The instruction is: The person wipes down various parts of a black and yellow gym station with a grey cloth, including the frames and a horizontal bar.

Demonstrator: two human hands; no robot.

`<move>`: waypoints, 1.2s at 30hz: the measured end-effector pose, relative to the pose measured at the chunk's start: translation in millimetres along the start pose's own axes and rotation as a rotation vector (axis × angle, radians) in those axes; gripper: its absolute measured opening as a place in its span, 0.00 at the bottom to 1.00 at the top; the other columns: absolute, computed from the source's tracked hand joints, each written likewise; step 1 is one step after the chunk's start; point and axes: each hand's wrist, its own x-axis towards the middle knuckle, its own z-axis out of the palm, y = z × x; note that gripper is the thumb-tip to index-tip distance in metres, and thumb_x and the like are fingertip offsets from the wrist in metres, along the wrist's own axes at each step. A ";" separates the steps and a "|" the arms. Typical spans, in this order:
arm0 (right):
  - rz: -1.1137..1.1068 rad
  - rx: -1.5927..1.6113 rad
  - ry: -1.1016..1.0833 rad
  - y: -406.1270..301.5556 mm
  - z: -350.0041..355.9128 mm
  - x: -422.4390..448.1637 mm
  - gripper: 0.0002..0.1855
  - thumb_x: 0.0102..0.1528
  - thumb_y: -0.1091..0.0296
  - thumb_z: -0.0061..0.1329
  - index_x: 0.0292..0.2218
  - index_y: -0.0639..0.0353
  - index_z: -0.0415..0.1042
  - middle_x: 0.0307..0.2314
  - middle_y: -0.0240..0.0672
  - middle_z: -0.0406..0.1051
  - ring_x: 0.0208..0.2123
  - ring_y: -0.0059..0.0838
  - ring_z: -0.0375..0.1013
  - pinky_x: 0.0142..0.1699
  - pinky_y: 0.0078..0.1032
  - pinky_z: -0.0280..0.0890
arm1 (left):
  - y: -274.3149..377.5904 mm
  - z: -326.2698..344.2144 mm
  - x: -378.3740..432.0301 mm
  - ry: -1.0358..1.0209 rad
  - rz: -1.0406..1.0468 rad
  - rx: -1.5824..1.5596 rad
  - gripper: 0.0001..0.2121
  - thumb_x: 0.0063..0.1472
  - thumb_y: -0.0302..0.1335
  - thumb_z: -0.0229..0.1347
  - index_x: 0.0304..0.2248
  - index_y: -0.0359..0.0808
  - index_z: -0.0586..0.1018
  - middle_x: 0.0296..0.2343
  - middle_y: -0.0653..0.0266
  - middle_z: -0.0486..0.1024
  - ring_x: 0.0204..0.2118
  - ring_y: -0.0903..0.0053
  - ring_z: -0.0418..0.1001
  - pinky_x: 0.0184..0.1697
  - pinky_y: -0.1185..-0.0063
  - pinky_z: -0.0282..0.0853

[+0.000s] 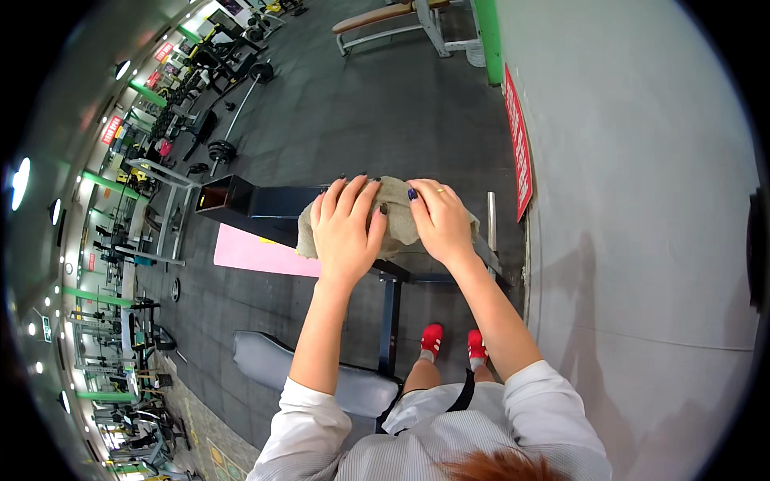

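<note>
A grey-green cloth (pixel 397 210) is draped over the dark metal beam (pixel 283 201) of a piece of gym equipment. My left hand (pixel 346 228) lies over the cloth's left part, fingers stretched across the top and thumb toward the middle. On the right part, my right hand (pixel 439 219) grips the cloth with bent fingers and wears a ring. Both hands press the cloth against the beam, which hides much of that stretch. The beam's square, hollow end (pixel 222 195) sticks out to the left.
A padded grey bench (pixel 271 355) stands at lower left, beside a dark upright post (pixel 390 324). Under the beam lies a pink mat (pixel 258 249). A wall (pixel 625 210) with a red sign (pixel 518 144) runs close on the right. A loaded barbell (pixel 240 111) rests farther off.
</note>
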 end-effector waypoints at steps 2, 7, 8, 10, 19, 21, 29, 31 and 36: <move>0.009 -0.018 -0.009 4.1 -6.3 -2.6 0.12 0.52 0.65 0.38 0.35 0.62 0.68 0.32 0.39 0.69 0.35 0.40 0.67 0.40 0.30 0.61 | -1.6 -1.7 0.2 -0.035 0.044 0.002 0.17 0.50 0.31 0.47 0.42 0.40 0.71 0.43 0.66 0.67 0.48 0.67 0.60 0.51 0.67 0.49; 0.341 0.145 -0.215 28.1 -22.1 -0.7 0.22 0.56 0.54 0.29 0.39 0.61 0.67 0.36 0.42 0.68 0.41 0.42 0.65 0.44 0.29 0.59 | -7.3 -12.4 16.5 -0.195 0.169 -0.001 0.19 0.50 0.33 0.46 0.44 0.42 0.69 0.45 0.64 0.65 0.51 0.66 0.58 0.54 0.63 0.45; 0.361 0.172 -0.242 28.9 -21.9 0.4 0.22 0.57 0.54 0.28 0.41 0.61 0.67 0.37 0.43 0.67 0.42 0.42 0.65 0.45 0.29 0.59 | -10.5 -16.4 19.9 -0.247 0.209 0.033 0.20 0.50 0.34 0.46 0.45 0.42 0.68 0.45 0.64 0.65 0.52 0.66 0.57 0.55 0.61 0.43; 0.390 0.247 -0.239 30.5 -19.6 -3.7 0.22 0.56 0.55 0.29 0.42 0.60 0.66 0.38 0.44 0.67 0.43 0.42 0.64 0.46 0.28 0.58 | -17.1 -19.9 26.6 -0.302 0.212 0.025 0.21 0.50 0.34 0.45 0.46 0.43 0.68 0.46 0.63 0.64 0.52 0.65 0.56 0.55 0.59 0.41; 0.484 0.283 0.046 54.3 -20.3 -37.6 0.18 0.50 0.69 0.38 0.43 0.60 0.65 0.34 0.43 0.70 0.39 0.35 0.69 0.45 0.24 0.60 | 4.1 -26.6 28.3 -0.148 0.253 0.113 0.26 0.45 0.35 0.49 0.48 0.44 0.64 0.51 0.58 0.53 0.54 0.59 0.48 0.54 0.54 0.41; 0.484 0.215 0.048 29.3 -30.5 -40.8 0.17 0.49 0.71 0.40 0.42 0.60 0.66 0.34 0.43 0.70 0.39 0.34 0.69 0.45 0.23 0.60 | 15.0 -23.9 11.5 -0.005 0.094 0.120 0.22 0.44 0.30 0.51 0.43 0.40 0.69 0.45 0.57 0.60 0.48 0.60 0.56 0.49 0.62 0.52; 0.467 0.190 0.135 24.7 -60.5 -30.8 0.22 0.43 0.72 0.46 0.43 0.59 0.63 0.34 0.40 0.68 0.37 0.38 0.67 0.42 0.28 0.60 | 19.1 -6.5 -0.4 0.074 -0.086 -0.023 0.16 0.45 0.24 0.46 0.37 0.35 0.72 0.36 0.58 0.66 0.41 0.64 0.63 0.48 0.65 0.55; 0.424 -0.344 0.169 17.8 -66.9 -27.8 0.23 0.41 0.71 0.46 0.43 0.58 0.63 0.34 0.41 0.67 0.39 0.42 0.65 0.44 0.31 0.59 | 1.9 -10.0 2.3 -0.031 0.007 -0.105 0.18 0.46 0.24 0.43 0.40 0.36 0.71 0.38 0.57 0.66 0.44 0.64 0.62 0.55 0.62 0.47; 0.197 -0.090 0.194 -22.3 -39.2 -12.9 0.17 0.44 0.70 0.43 0.39 0.62 0.66 0.36 0.43 0.67 0.39 0.43 0.64 0.44 0.36 0.58 | -22.2 -23.3 20.5 -0.260 0.057 -0.255 0.17 0.48 0.26 0.43 0.40 0.34 0.71 0.40 0.57 0.67 0.45 0.64 0.63 0.53 0.62 0.49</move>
